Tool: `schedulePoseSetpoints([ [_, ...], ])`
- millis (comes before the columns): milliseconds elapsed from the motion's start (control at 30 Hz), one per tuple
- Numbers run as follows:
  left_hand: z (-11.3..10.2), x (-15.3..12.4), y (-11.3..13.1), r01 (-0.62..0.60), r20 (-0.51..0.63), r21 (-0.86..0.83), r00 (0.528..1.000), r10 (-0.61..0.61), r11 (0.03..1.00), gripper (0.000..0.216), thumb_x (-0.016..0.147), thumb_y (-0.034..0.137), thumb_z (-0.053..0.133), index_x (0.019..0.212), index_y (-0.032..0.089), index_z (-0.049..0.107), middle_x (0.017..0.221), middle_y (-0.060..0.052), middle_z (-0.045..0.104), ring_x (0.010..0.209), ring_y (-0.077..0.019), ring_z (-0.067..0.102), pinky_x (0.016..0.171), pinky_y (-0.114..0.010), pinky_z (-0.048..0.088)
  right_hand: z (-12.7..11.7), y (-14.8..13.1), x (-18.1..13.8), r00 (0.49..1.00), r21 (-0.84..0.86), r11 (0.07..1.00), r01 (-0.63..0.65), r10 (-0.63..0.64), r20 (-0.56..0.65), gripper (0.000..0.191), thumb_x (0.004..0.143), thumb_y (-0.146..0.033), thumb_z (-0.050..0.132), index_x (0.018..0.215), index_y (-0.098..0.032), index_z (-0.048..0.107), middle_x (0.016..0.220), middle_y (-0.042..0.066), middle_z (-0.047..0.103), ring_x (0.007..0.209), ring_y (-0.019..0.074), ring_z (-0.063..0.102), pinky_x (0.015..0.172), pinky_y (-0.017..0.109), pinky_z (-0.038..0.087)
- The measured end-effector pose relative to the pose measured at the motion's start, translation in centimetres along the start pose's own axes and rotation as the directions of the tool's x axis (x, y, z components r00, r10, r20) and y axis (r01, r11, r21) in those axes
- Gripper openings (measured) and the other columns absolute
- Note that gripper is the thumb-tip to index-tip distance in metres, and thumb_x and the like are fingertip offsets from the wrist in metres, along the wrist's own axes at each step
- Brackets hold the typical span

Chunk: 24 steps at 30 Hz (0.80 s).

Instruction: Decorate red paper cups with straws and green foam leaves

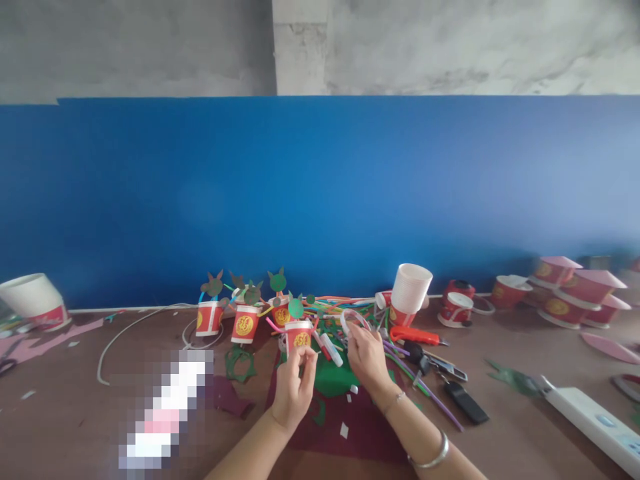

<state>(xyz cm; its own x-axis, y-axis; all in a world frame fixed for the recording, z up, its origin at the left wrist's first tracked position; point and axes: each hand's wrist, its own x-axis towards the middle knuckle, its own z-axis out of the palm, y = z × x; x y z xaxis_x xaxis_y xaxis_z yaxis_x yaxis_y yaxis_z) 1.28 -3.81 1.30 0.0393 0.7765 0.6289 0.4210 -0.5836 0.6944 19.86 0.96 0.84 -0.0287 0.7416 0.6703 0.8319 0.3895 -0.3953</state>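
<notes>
My left hand point(296, 387) is closed in a pinch, with a small whitish piece, perhaps tape, showing at its fingertips. Just beyond it stands a red paper cup point(299, 331) topped with a green paper animal head point(296, 307) and with pink straw arms. My right hand point(367, 360) is closed on a roll of clear tape point(354, 311), its far rim rising above the fingers. Between the hands lies a white glue tube point(331, 350) with a light blue cap. Green paper point(337, 380) and a maroon sheet point(350, 433) spread under and between my hands.
Similar cup figures point(209, 319) stand to the left. Behind my right hand are stacked white cups point(411, 290), an orange utility knife point(417, 335), keys with a black fob point(465, 402) and straws point(440, 403). A white power strip point(595, 420) lies right. A blue wall panel point(320, 200) backs the table.
</notes>
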Motion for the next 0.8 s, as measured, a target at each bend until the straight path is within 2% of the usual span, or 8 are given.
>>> schedulePoseSetpoints([
  [100,0.0,-0.1,-0.3,0.033,0.035,-0.015,0.999,-0.033,0.999,0.022,0.095,0.029,0.034,0.093,0.019,0.053,0.068,-0.002,0.061,0.057,-0.0129,0.060,0.055,-0.021,0.045,0.6,-0.1,-0.2,0.996,-0.137,0.991,-0.003,0.016,0.088,0.030,0.084,-0.010,0.040,0.098,-0.018,0.064,0.088,0.008,0.069,0.088,0.0233,0.061,0.077,0.035,0.039],
  [167,-0.1,-0.3,-0.3,0.034,0.044,-0.019,0.998,-0.033,0.999,0.026,0.096,0.030,0.031,0.093,0.018,0.054,0.069,-0.003,0.061,0.057,-0.0131,0.058,0.055,-0.021,0.045,0.6,-0.5,-0.3,0.997,-0.145,0.989,-0.026,0.036,0.065,0.026,0.082,-0.012,0.044,0.098,-0.019,0.063,0.093,0.009,0.067,0.093,0.0254,0.058,0.078,0.037,0.039],
  [267,-0.1,-0.4,-0.3,0.040,0.041,-0.018,0.998,-0.039,0.999,0.031,0.096,0.031,0.028,0.093,0.018,0.055,0.067,-0.003,0.059,0.056,-0.0131,0.056,0.055,-0.022,0.045,-0.2,-1.6,-0.3,0.997,0.037,0.997,0.074,-0.075,0.028,0.022,0.080,-0.014,0.047,0.098,-0.019,0.059,0.100,0.010,0.062,0.098,0.0254,0.054,0.083,0.039,0.040],
  [333,-0.1,-0.3,-0.1,0.035,0.042,-0.013,0.999,-0.034,0.999,0.033,0.097,0.031,0.025,0.093,0.017,0.055,0.067,-0.003,0.058,0.056,-0.0136,0.055,0.056,-0.023,0.045,-0.9,-2.7,-0.4,0.971,0.213,0.954,0.212,-0.231,0.067,0.020,0.080,-0.014,0.046,0.096,-0.020,0.058,0.100,0.008,0.061,0.097,0.0233,0.054,0.085,0.039,0.041],
  [400,-0.2,-0.2,0.0,0.016,0.049,-0.014,0.999,-0.015,1.000,0.036,0.097,0.031,0.023,0.092,0.016,0.056,0.071,-0.005,0.059,0.059,-0.0146,0.056,0.059,-0.025,0.046,-1.5,-3.7,-0.6,0.954,0.306,0.916,0.259,-0.293,0.070,0.021,0.081,-0.014,0.047,0.098,-0.021,0.056,0.101,0.008,0.060,0.096,0.0226,0.055,0.088,0.040,0.041],
  [533,-0.2,-0.1,0.2,0.028,0.089,-0.057,0.996,-0.023,0.998,0.038,0.097,0.031,0.022,0.094,0.016,0.057,0.077,-0.007,0.060,0.066,-0.0161,0.058,0.063,-0.027,0.046,-1.6,-5.1,-1.0,0.945,0.380,0.878,0.290,-0.325,0.028,0.011,0.084,-0.012,0.047,0.087,-0.021,0.053,0.096,0.007,0.059,0.090,0.0206,0.055,0.084,0.039,0.042],
  [633,-0.1,-0.3,0.3,0.090,0.091,-0.152,0.993,-0.076,0.984,0.043,0.097,0.035,0.021,0.100,0.014,0.059,0.078,-0.008,0.062,0.067,-0.0164,0.057,0.064,-0.027,0.047,-1.4,-5.2,-1.2,0.933,0.393,0.857,0.333,-0.359,-0.009,0.014,0.084,-0.008,0.046,0.087,-0.021,0.052,0.093,0.007,0.058,0.088,0.0204,0.054,0.080,0.038,0.043],
  [800,0.0,-0.3,0.0,0.151,-0.073,-0.276,0.981,-0.177,0.949,0.054,0.094,0.048,0.025,0.132,0.014,0.040,0.097,-0.011,0.063,0.081,-0.0206,0.061,0.072,-0.031,0.048,-1.6,-5.0,-1.5,0.944,0.421,0.847,0.325,-0.315,-0.096,0.019,0.083,-0.004,0.045,0.090,-0.021,0.049,0.092,0.007,0.056,0.086,0.0206,0.054,0.079,0.039,0.043],
])
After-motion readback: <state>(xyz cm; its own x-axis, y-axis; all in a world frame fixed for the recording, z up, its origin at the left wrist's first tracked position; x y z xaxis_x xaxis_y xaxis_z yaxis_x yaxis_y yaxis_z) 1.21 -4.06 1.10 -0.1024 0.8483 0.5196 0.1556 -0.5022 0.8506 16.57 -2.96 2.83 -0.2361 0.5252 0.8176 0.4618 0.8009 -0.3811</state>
